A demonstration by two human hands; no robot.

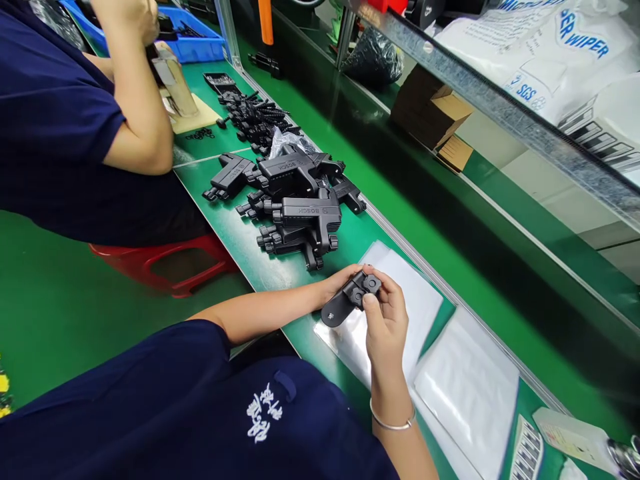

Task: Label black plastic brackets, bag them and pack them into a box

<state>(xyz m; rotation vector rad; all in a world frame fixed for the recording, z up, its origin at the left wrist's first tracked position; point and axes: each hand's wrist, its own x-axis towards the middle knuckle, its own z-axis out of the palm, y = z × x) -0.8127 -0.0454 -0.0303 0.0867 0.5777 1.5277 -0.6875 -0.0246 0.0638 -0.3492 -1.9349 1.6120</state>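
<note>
Both hands grip a black plastic bracket (pixel 340 307) with two lobed knobs and a rounded flat end with a small screw in it. My left hand (pixel 343 279) is closed round its far side, the fingers partly hidden behind it. On the near side my right hand (pixel 391 313) is closed on it, thumb against the knob area. Beneath the hands lies a stack of clear plastic bags (pixel 400 280). Beyond my left hand is a pile of similar black brackets (pixel 310 212), some marked BOSCH.
Another person (pixel 145 113) works at the left by a blue bin (pixel 200 40). Small black parts (pixel 255 117) lie farther along the green bench. More plastic bags (pixel 470 380), a label sheet (pixel 527 450) and a bottle (pixel 575 433) lie at the right. A metal shelf edge (pixel 500 100) overhangs the bench.
</note>
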